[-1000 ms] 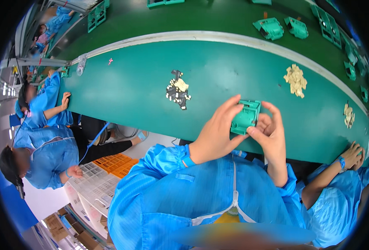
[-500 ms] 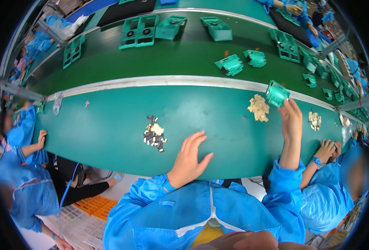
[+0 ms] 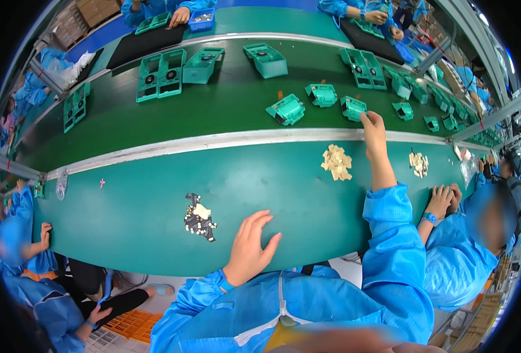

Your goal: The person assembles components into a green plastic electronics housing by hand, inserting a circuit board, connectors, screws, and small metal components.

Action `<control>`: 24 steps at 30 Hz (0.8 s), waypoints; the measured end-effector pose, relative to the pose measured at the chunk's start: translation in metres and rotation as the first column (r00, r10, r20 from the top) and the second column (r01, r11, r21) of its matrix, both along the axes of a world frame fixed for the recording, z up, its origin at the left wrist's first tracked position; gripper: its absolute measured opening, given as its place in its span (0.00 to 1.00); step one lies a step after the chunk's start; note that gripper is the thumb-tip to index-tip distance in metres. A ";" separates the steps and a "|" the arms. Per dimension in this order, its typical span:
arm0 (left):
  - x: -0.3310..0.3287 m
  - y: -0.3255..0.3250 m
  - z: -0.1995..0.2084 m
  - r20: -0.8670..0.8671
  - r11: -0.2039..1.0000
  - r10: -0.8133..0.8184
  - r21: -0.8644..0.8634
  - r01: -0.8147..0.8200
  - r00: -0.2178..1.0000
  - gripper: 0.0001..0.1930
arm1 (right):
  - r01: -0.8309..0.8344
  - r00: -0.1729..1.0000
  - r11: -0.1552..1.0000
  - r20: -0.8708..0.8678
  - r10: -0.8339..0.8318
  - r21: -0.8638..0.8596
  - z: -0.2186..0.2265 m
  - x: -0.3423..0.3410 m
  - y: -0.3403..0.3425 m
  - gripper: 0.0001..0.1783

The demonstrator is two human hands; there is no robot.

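My right hand reaches over the metal rail, its fingertips closed on the lower right corner of a small green plastic housing on the dark green belt. Over the near edge of the table, my left hand holds nothing, fingers stretched and thumb apart. Left of it lies a pile of small black parts with pale ends, with a cream-coloured patch on top. A pile of flat beige pieces lies on the table just left of my right forearm.
More green housings and larger green cases with round black parts stand on the belt behind the metal rail. A co-worker's hands rest at the right, near another pale pile. Co-workers also sit at left and across.
My right hand has carried the green housing from above the table across the rail to the belt. My left hand keeps its open pose. The view has shifted, showing more of the far side.
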State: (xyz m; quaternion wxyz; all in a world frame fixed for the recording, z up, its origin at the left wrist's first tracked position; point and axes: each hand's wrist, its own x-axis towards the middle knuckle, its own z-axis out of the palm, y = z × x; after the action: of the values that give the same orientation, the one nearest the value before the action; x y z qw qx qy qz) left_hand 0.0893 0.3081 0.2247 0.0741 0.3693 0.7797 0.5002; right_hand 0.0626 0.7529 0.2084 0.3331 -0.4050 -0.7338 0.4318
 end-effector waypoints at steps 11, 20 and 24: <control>-0.004 -0.022 0.026 -0.127 0.990 0.117 -0.061 -0.126 0.985 0.20 | -0.242 0.959 0.713 0.049 0.280 0.658 0.020 0.064 -0.135 0.15; -0.032 -0.059 0.047 -0.256 0.909 0.339 -0.160 -0.386 0.905 0.20 | -0.234 0.928 0.786 -0.109 0.356 0.572 0.020 0.060 -0.125 0.09; -0.035 -0.059 0.050 -0.291 0.836 0.221 -0.435 -0.335 0.931 0.31 | -0.231 0.941 0.820 -0.094 0.325 0.523 0.024 0.064 -0.120 0.05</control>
State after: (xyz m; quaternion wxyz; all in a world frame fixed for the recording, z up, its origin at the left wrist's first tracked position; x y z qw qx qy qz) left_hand 0.0547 0.2495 0.2746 -0.0012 0.2767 0.9273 0.2520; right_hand 0.1271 0.6331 0.2320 0.4252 -0.1514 -0.8392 0.3033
